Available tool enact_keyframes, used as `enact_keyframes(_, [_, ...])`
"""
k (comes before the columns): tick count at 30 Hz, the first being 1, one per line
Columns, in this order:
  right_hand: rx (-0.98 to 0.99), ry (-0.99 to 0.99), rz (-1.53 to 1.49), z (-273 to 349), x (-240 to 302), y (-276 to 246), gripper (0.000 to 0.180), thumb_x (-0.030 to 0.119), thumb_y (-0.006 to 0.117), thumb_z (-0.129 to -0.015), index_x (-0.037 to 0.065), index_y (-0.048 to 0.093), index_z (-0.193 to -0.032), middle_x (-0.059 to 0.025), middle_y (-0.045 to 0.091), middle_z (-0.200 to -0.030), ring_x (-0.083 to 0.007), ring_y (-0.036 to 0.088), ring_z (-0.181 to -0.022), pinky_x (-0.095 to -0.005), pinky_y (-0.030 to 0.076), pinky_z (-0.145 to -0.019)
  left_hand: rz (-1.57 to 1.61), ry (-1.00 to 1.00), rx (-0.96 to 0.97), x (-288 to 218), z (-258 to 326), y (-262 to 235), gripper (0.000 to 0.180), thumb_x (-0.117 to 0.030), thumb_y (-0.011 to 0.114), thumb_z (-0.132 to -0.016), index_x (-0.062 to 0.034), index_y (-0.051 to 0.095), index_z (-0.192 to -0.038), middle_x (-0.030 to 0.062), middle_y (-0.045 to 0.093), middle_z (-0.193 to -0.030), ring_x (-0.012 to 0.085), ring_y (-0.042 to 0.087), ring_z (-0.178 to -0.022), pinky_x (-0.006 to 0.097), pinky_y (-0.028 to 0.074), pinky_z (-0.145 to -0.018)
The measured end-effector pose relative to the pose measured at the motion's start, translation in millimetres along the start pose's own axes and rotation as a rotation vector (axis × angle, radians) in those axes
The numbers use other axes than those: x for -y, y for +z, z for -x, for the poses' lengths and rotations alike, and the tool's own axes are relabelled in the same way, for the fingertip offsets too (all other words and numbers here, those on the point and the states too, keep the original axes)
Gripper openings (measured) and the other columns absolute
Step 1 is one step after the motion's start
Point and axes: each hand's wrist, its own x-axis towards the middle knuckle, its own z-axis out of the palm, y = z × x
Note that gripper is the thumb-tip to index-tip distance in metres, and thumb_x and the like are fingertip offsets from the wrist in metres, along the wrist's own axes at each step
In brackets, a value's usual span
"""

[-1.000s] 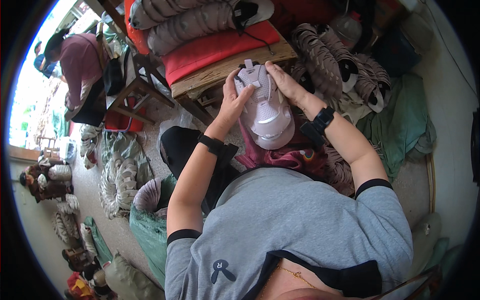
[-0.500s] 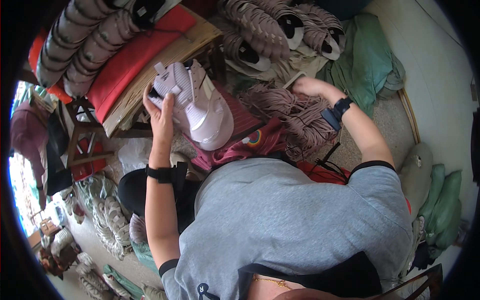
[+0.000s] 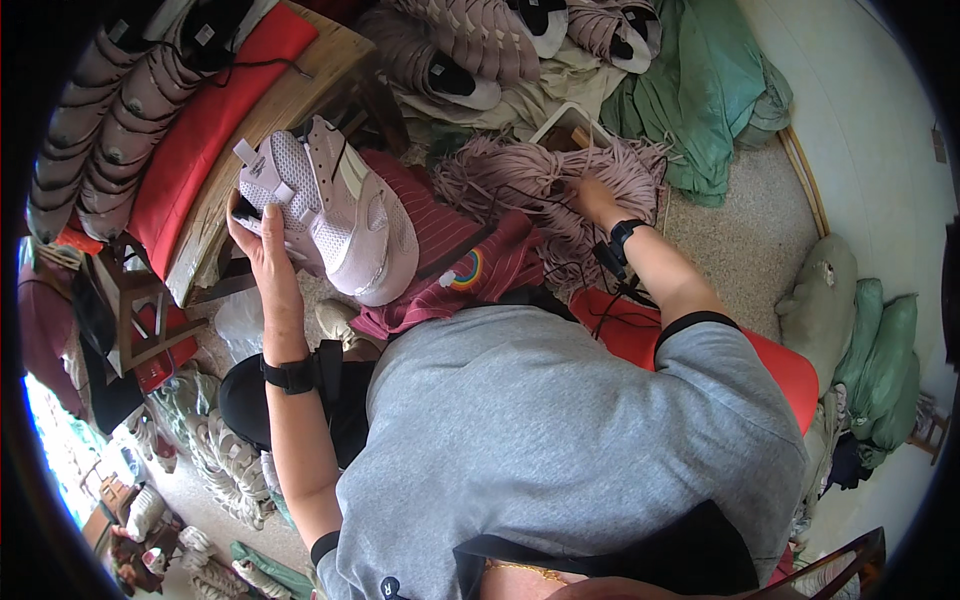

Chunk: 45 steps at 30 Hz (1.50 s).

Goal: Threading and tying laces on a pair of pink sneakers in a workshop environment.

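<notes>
Cluttered workshop floor: left hand [image 3: 262, 235] grips a pale pink sneaker [image 3: 335, 220]; right hand [image 3: 590, 197] digs into mauve shoelaces [image 3: 530, 180], grip unclear. Laces could snag the wrist cable.

— What does the left hand [image 3: 262, 240] hold?
— A pale pink sneaker [image 3: 335, 225], gripped at its heel end, raised above a wooden bench [image 3: 262, 130] with a red cushion [image 3: 205, 110].
— And the right hand [image 3: 592, 200]?
— It reaches into a heap of mauve laces [image 3: 520, 180], fingers buried among the strands.
</notes>
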Motion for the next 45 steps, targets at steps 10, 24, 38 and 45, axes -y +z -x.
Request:
enact_keyframes(10, [-0.033,-0.258,0.24,-12,-15,16,0.025,0.025,0.062,-0.086,0.014,0.071,-0.107,-0.0189,0.064,-0.105,-0.038,0.063,-0.102,-0.0471,0.051,-0.086,-0.062,-0.046,-0.028,-8,2,-5,0.075,-0.036,0.067,-0.095,-0.0057,0.026,-0.15,0.017,0.039,-0.143,0.0248,0.043,-0.129,0.038,0.03,-0.11])
enact_keyframes(24, [0.037,-1.035,-0.577,87,277,-172,0.007,0.002,0.062,-0.093,0.003,0.065,-0.099,-0.0054,0.068,-0.091,-0.0159,0.066,-0.085,-0.0293,0.052,-0.074,0.501,-0.128,0.734,-114,65,57,0.055,-0.01,0.067,-0.094,-0.0021,0.041,-0.141,0.0106,0.06,-0.119,0.0098,0.059,-0.091,0.024,0.048,-0.073])
enact_keyframes(38, [-0.363,-0.235,-0.317,-60,170,-166,0.015,0.015,0.061,-0.092,0.001,0.067,-0.096,-0.0071,0.069,-0.085,-0.0169,0.065,-0.08,-0.0278,0.049,-0.073,-0.198,0.229,0.5,-91,68,-58,0.027,-0.026,0.056,-0.102,-0.0041,0.071,-0.098,0.0029,0.059,-0.105,0.0123,0.047,-0.101,0.023,0.043,-0.077])
enact_keyframes(45, [-0.394,-0.826,0.031,-35,232,-158,0.03,0.002,0.053,-0.084,0.002,0.063,-0.112,-0.0149,0.063,-0.114,-0.0334,0.057,-0.111,-0.0429,0.045,-0.097,0.042,-0.141,0.543,-107,70,-18,0.025,-0.02,0.054,-0.103,0.0007,0.067,-0.1,-0.0036,0.057,-0.069,0.004,0.052,-0.063,0.019,0.041,-0.057])
